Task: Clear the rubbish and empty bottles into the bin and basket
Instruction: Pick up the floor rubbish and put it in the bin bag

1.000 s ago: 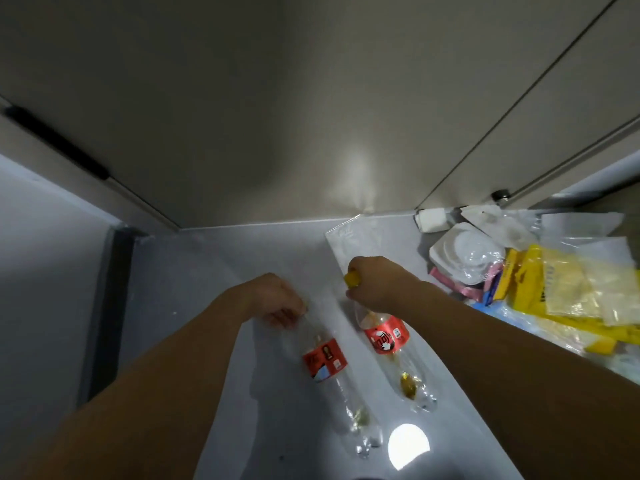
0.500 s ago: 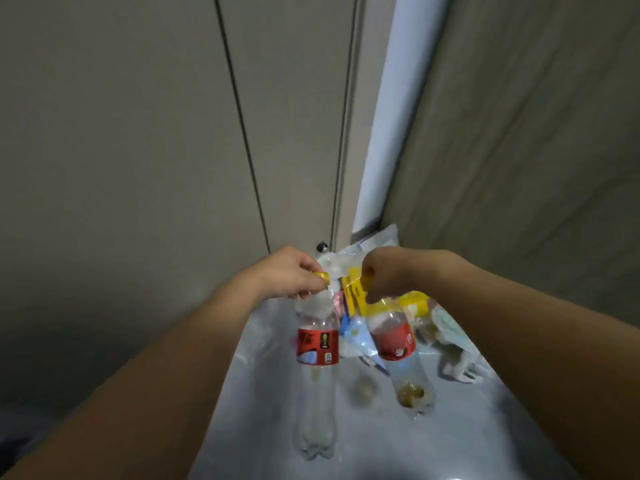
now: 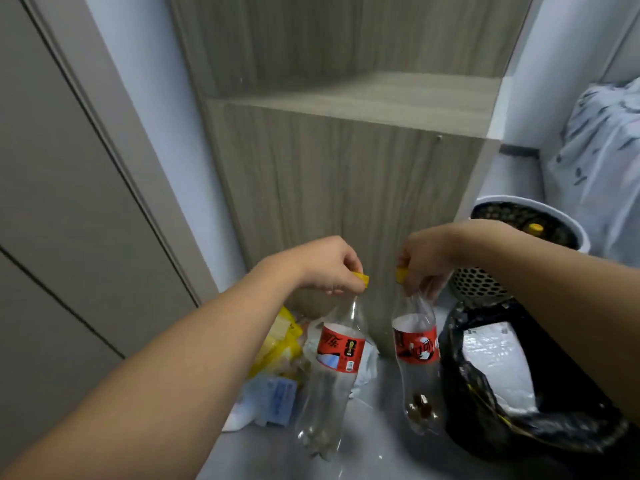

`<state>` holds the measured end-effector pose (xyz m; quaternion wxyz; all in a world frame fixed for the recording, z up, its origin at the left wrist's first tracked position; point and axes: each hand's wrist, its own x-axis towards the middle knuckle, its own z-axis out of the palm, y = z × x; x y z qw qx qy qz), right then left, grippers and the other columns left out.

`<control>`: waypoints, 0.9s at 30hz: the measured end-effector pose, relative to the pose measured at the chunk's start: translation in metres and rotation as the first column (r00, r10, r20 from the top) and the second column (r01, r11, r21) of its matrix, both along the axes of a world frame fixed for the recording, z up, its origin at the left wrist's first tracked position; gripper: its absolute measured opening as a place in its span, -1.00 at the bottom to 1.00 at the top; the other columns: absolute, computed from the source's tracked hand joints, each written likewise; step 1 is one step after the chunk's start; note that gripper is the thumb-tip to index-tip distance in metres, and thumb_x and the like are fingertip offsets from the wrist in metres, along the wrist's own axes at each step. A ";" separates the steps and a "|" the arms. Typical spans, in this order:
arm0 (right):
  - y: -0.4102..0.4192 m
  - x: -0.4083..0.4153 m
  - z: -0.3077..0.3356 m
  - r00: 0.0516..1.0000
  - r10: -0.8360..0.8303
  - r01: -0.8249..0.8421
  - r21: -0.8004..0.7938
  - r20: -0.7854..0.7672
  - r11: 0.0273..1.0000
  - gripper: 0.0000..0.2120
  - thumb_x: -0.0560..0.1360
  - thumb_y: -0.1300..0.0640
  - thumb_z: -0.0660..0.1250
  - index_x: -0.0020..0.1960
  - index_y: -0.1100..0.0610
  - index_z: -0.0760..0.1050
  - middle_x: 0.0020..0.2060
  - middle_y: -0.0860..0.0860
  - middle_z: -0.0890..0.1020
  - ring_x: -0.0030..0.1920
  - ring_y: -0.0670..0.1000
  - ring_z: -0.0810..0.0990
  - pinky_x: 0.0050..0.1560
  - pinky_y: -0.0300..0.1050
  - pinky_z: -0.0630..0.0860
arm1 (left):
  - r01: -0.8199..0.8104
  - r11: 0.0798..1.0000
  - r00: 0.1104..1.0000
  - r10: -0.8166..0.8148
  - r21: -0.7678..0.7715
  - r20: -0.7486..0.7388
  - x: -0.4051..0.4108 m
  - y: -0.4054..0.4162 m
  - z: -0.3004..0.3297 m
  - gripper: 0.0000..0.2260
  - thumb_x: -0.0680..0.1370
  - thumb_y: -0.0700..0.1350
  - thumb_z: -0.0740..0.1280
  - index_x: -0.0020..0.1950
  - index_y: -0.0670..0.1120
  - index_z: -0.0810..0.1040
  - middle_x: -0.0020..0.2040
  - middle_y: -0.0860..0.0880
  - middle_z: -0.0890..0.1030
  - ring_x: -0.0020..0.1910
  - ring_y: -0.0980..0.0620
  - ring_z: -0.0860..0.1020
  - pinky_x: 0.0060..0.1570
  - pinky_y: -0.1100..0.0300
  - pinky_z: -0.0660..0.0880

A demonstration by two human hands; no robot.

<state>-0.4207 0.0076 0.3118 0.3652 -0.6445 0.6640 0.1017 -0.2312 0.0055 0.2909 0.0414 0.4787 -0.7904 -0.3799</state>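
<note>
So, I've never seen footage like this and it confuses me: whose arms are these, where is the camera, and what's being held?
The camera sits on a person's head, looking forward and down, so the two arms are their own. The left hand pinches the yellow cap of a clear bottle with a red label; the right hand holds a second bottle the same way, with a little dark liquid at its bottom. Both hang in the air. Behind them lies a pile of yellow wrappers. On the right is a bin lined with a black bag, and behind it a white perforated basket.
</note>
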 end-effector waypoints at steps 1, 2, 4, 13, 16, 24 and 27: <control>0.002 -0.018 0.006 1.000 -0.025 0.025 -0.004 0.007 1.000 -0.91 0.42 0.35 0.42 -0.10 0.28 0.53 -0.15 0.28 0.64 -0.17 0.18 0.67 -0.13 -0.02 0.65 | 0.029 0.999 1.000 -0.029 -0.018 0.007 -0.019 0.000 0.008 -0.85 0.35 -0.10 0.38 -0.20 -0.18 0.62 -0.44 -0.03 0.52 -0.45 0.06 0.43 -0.37 0.29 0.39; 0.006 -0.036 0.013 0.999 -0.050 0.050 0.000 0.017 0.999 -0.92 0.42 0.35 0.42 -0.11 0.28 0.54 -0.21 0.25 0.64 -0.24 0.14 0.66 -0.17 -0.05 0.65 | 0.052 0.998 0.999 -0.052 -0.039 0.012 -0.038 0.000 0.017 -0.86 0.35 -0.09 0.38 -0.22 -0.17 0.62 -0.45 -0.02 0.52 -0.46 0.07 0.44 -0.36 0.27 0.40; 0.012 -0.067 0.025 0.996 -0.088 0.087 0.015 0.034 0.996 -0.85 0.42 0.34 0.43 -0.02 0.33 0.56 -0.25 0.21 0.63 -0.32 0.08 0.65 -0.18 -0.08 0.65 | 0.089 0.992 0.996 -0.088 -0.086 0.018 -0.068 0.000 0.034 -0.88 0.34 -0.07 0.39 -0.26 -0.13 0.62 -0.46 -0.02 0.54 -0.46 0.08 0.47 -0.36 0.23 0.44; 0.029 -0.225 0.104 0.954 -0.255 0.279 -0.155 0.160 0.948 -0.90 0.42 0.33 0.44 -0.07 0.30 0.58 -0.26 0.19 0.69 -0.27 0.06 0.69 -0.15 -0.10 0.66 | 0.117 0.875 0.993 -0.106 -0.470 0.050 -0.219 0.003 0.107 -0.87 0.32 -0.05 0.39 -0.27 -0.11 0.61 -0.34 -0.11 0.64 -0.39 0.01 0.56 -0.35 0.15 0.52; 0.024 -0.266 0.119 0.929 -0.297 0.355 -0.312 0.219 0.881 -0.88 0.39 0.34 0.46 -0.11 0.27 0.56 -0.28 0.19 0.67 -0.29 0.09 0.68 -0.12 -0.07 0.66 | -0.011 0.804 0.999 -0.010 -0.595 -0.032 -0.258 -0.011 0.113 -0.82 0.34 -0.06 0.38 -0.15 -0.14 0.63 -0.26 -0.14 0.65 -0.26 -0.08 0.62 -0.26 0.07 0.59; -0.013 -0.333 0.105 0.903 -0.330 0.428 -0.631 0.275 0.647 -0.74 0.40 0.16 0.50 0.00 0.21 0.51 -0.14 0.16 0.65 -0.16 0.09 0.69 -0.08 -0.02 0.65 | -0.274 0.673 0.954 0.099 -0.687 -0.283 -0.323 -0.065 0.093 -0.87 0.42 -0.15 0.29 -0.07 -0.15 0.52 -0.14 -0.10 0.56 -0.15 -0.12 0.53 -0.24 0.08 0.48; -0.028 -0.349 0.076 0.918 -0.350 0.373 -0.703 0.185 0.605 -0.71 0.41 0.07 0.48 0.05 0.13 0.48 -0.16 0.06 0.61 -0.20 0.01 0.65 -0.21 -0.15 0.59 | -0.318 0.678 0.939 0.129 -0.663 -0.319 -0.338 -0.090 0.074 -0.90 0.48 -0.14 0.27 -0.06 -0.13 0.52 -0.14 -0.09 0.57 -0.15 -0.10 0.53 -0.23 0.07 0.49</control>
